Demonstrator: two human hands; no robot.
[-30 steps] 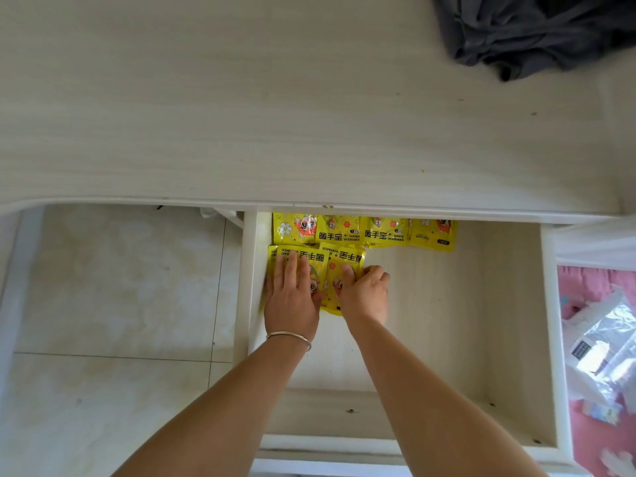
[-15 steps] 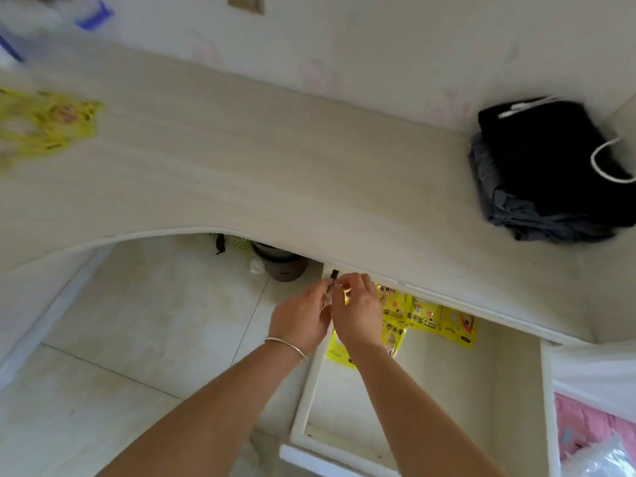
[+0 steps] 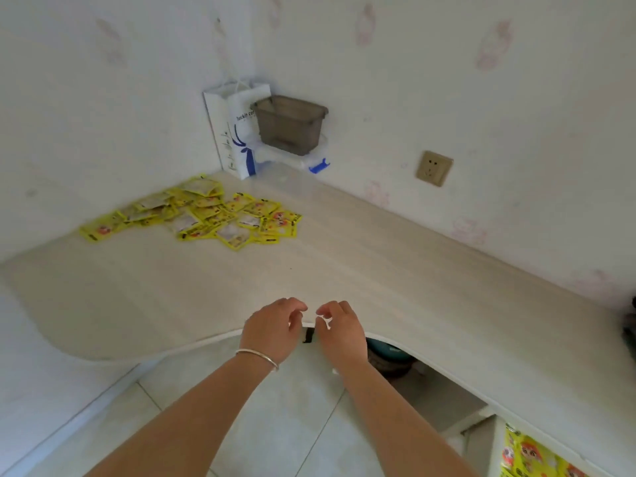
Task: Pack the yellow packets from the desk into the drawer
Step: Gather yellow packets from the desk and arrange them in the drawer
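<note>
Glossy yellow packets [image 3: 203, 215] lay heaped at the far corner of the pale woodgrain desk [image 3: 378, 270]. Left hand [image 3: 270, 330] and right hand [image 3: 340, 330] hovered at its curved front edge, fingers loosely curled, empty. Bare desktop between.

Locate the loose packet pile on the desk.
Head view: the packet pile lies on the desk's far left, near the wall corner, just in front of the white paper bag.
</note>
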